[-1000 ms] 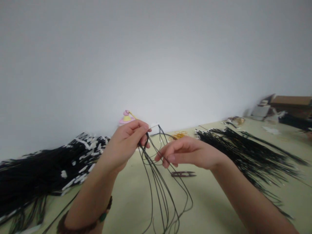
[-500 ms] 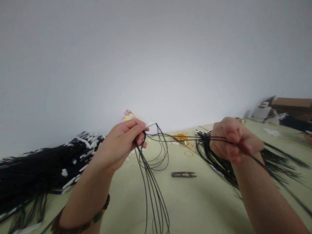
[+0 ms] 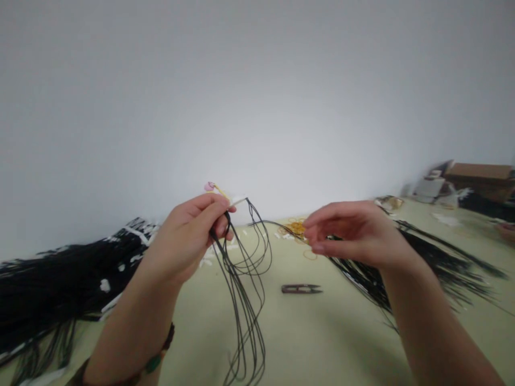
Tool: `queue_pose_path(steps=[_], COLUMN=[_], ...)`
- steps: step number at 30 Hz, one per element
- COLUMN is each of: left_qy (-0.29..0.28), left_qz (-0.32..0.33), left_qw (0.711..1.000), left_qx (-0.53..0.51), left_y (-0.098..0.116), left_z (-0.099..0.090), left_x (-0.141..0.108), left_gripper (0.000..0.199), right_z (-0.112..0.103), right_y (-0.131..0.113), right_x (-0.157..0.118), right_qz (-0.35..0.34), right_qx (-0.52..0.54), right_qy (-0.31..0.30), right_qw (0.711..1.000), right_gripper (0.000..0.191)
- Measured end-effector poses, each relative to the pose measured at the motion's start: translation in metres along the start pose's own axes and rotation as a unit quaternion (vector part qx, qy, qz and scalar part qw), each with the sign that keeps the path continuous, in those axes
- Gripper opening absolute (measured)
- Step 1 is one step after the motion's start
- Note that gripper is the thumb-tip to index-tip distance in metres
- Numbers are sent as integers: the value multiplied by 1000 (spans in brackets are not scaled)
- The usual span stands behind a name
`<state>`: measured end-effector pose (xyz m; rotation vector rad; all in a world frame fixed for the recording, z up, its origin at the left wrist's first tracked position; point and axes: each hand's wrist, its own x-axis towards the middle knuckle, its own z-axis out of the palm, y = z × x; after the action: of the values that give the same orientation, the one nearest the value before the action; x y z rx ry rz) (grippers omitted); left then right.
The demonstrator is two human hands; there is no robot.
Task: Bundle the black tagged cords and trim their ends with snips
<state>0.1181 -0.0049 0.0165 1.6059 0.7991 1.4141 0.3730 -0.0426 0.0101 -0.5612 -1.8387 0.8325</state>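
Note:
Between the thumb and fingers of my left hand (image 3: 197, 236) is a looped bundle of thin black cords (image 3: 241, 300), which hangs down over the table. A pale strip with more cord loops sticks out to the right of those fingers. My right hand (image 3: 350, 233) is raised with its fingers apart from the thumb and nothing visible between them. Behind and beneath it lies a bunch of black cords (image 3: 438, 257). Small dark thread snips (image 3: 301, 289) rest on the table between my forearms.
A large pile of black cords with white ends (image 3: 68, 273) covers the left side. Yellow rubber bands (image 3: 295, 228) lie near the wall (image 3: 257, 107). Brown boxes (image 3: 478, 171) stand at the far right of the pale table (image 3: 322, 338).
My right hand has let go of the stretched cords and moved left, its fingers now apart. The cords hang slack from my left hand, which has shifted slightly left.

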Motion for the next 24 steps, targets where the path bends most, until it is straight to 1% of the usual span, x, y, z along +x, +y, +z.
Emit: queue_pose_path(steps=[2,5,7,9,11,12,13,15,17,19,21,24], left_qy=[-2,-13,-16,-21,-27,-29,-30,-31,-31,-30,-26,-20], left_qz=[8,16,24,32,34,34,34,32,32,33,31,24], left_qw=[1000,999,998,997,996,995,995,995,995,995,996,998], left_qx=[14,37,54,69,80,85,88,93,94,88,76,49], left_y=[-1,-1,-1,-1,-2,-2,-2,-2,-3,-3,-3,-1], left_z=[3,7,9,11,13,14,14,15,15,14,11,5], left_x=[-1,-3,-5,-6,-7,-7,-7,-7,-7,-6,-5,-4], left_gripper=[18,20,21,23,23,23,23,23,23,24,23,20], right_z=[19,44,56,63,65,64,63,59,58,58,57,51], right_y=[10,21,26,28,27,26,25,21,20,22,26,28], right_x=[8,15,17,18,18,18,18,19,19,19,19,19], right_qz=[50,105,125,119,107,108,116,150,192,209,198,175], right_qx=[17,21,-6,-48,-74,-63,-36,54,144,210,247,245], right_qy=[9,-22,-47,-59,-61,-62,-68,-102,-146,-174,-174,-153], right_qw=[999,994,991,990,990,990,990,982,960,939,932,941], right_gripper=[16,20,22,16,11,9,7,7,9,9,11,14])
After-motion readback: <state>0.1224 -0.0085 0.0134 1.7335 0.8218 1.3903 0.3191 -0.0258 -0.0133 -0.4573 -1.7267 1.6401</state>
